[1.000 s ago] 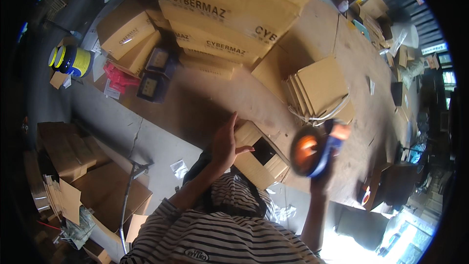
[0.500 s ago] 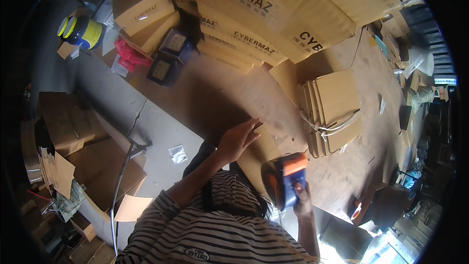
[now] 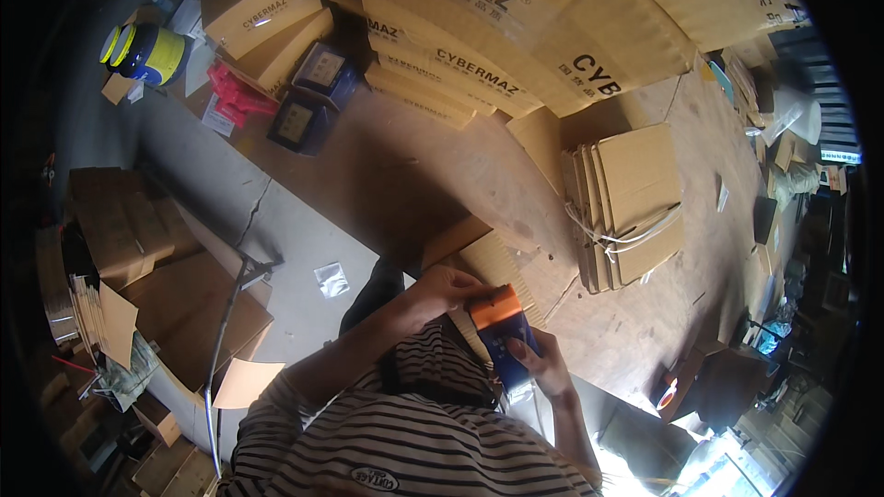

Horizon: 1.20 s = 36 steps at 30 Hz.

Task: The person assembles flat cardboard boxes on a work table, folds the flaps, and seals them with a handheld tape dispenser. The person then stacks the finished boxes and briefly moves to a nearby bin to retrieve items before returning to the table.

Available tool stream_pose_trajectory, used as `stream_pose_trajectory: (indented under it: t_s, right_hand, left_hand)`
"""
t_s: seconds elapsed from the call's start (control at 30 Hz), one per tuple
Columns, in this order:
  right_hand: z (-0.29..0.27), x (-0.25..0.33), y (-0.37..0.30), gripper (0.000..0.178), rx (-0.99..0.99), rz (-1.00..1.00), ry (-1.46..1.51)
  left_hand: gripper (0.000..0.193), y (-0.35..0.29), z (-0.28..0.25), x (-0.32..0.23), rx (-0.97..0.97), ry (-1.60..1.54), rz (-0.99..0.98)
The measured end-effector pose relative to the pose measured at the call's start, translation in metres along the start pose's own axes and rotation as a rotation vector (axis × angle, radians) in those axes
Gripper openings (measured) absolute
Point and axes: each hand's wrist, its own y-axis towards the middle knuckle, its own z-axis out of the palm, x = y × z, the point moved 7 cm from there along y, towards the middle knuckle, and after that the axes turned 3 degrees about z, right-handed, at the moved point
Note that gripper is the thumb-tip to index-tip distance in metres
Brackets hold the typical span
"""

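A small dark blue box with an orange end is held up in front of my body. My right hand grips it along the blue side, thumb across the face. At the orange end my left hand has its fingers closed, pinching the near-left corner; the fingertips are partly hidden. Just beyond and under the box stands an open brown carton with a ribbed cardboard wall, close against my striped shirt.
Flattened cartons bound with white strap stand on the brown work surface. Large brown packs are stacked behind. Two blue boxes, a pink object and blue-yellow tubs sit far left. Cardboard lies lower left.
My right hand has turned the blue-and-orange box and brought it left. My left hand has come off the carton's edge, back toward me, and closed its fingers at the box's orange end.
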Motion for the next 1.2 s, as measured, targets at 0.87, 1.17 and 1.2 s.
stream_pose_trajectory:
  t_s: [0.87, 1.17, 1.2]
  right_hand:
    - [0.001, 0.019, 0.003, 0.051, -0.021, 0.169, 0.018]
    - [-0.001, 0.015, -0.007, 0.060, -0.070, -0.035, -0.067]
    - [-0.005, 0.014, -0.013, 0.062, -0.086, -0.103, -0.090]
  left_hand:
    - [0.054, 0.113, -0.146, 0.009, -0.431, 1.070, 0.448]
    - [0.063, 0.057, 0.019, -0.055, -0.565, 1.767, 1.098]
    - [0.064, 0.057, 0.021, -0.056, -0.593, 1.788, 1.090]
